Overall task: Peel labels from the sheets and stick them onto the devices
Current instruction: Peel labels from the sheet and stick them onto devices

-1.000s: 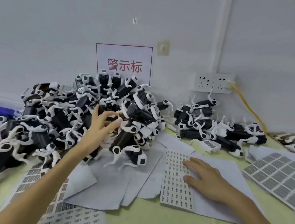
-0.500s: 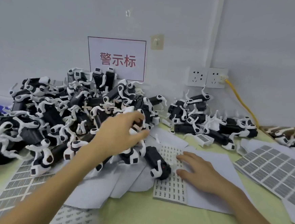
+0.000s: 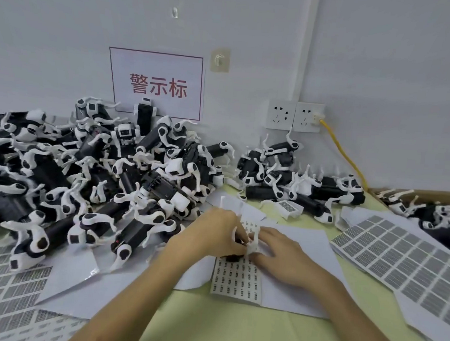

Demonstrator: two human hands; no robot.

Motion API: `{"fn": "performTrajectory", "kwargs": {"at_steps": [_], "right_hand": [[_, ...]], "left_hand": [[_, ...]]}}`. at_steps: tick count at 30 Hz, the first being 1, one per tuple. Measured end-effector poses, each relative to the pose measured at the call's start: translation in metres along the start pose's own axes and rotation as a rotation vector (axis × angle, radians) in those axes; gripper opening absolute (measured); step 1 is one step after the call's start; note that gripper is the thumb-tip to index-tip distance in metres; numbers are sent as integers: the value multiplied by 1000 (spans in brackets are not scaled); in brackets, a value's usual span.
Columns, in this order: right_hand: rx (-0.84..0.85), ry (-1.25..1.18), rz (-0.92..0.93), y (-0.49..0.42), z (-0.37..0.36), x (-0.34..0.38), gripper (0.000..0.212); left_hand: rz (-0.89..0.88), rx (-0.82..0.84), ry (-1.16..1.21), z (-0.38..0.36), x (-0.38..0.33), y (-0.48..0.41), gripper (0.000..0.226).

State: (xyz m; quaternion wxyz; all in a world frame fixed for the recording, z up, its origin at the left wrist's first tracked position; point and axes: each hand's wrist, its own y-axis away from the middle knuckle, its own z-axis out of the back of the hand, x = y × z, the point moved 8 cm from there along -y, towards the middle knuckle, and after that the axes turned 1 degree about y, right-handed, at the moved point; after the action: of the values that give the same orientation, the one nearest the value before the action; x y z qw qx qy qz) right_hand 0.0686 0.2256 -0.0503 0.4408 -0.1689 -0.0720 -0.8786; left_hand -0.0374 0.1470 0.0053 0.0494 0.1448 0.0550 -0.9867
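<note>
at centre frame the left hand (image 3: 214,236) grips a black-and-white device (image 3: 242,248), mostly hidden by both hands, over the small label sheet (image 3: 237,279). the right hand (image 3: 279,251) pinches its white part. a heap of devices (image 3: 83,175) crowds the left, a larger label sheet (image 3: 410,265) lies right.

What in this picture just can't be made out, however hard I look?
All in the head view:
- The device in both hands: mostly covered by the left hand and right hand.
- Whether a label is already stuck on it: hidden by fingers.
- Print on the small label sheet: too small to read.
- The box of devices at right: cut off by the edge.
</note>
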Motion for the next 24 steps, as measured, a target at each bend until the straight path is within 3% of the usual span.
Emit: {"fn": "performTrajectory", "kwargs": {"at_steps": [4, 10, 12, 16, 19, 24], "right_hand": [[-48, -32, -40, -1, 4, -5, 34], [-393, -389, -100, 5, 39, -11, 27], [-364, -721, -107, 6, 39, -10, 26], [-16, -1300, -27, 6, 21, 10, 51], [-12, -1446, -10, 6, 21, 11, 48], [-172, -1484, -31, 4, 30, -1, 33]], "left_hand": [[11, -183, 128, -5, 6, 0, 24], [-79, -358, 202, 6, 0, 9, 28], [-182, -460, 249, 14, -9, 14, 29], [-315, -553, 250, 14, -27, 23, 31], [-292, -539, 218, 11, -29, 23, 44], [-158, -487, 371, 11, -16, 22, 82]]}}
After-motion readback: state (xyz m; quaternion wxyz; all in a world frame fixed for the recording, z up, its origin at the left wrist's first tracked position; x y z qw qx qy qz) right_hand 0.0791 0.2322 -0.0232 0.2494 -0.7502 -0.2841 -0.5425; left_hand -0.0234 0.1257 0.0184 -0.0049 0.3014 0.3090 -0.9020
